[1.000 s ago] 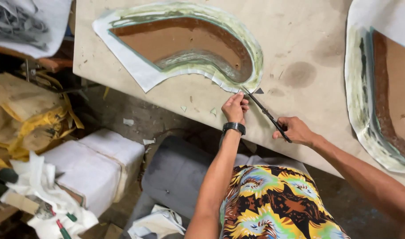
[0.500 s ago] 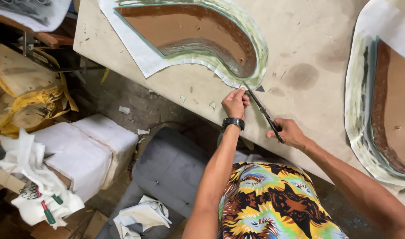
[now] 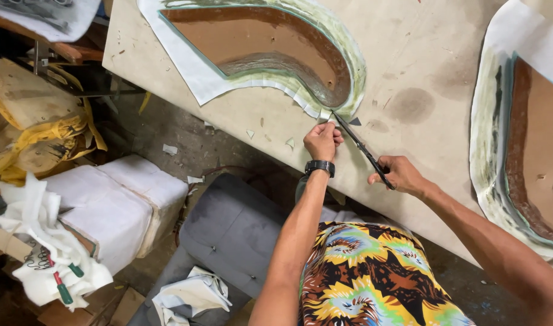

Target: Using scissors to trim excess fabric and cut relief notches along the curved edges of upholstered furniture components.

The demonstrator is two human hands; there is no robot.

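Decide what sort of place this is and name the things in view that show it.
Probably a craft or upholstery workshop: a worn worktable bears curved brown moulded pieces edged in white fabric, the right hand holds scissors, and grey cushions and bundles lie on the floor.

Head-worn, looking steeply down, close over the workbench edge and floor below; single view, nothing shared with another.

Cut off or hidden: brown curved panel at top edge, second panel at right edge, scissors' handles inside right hand grip.
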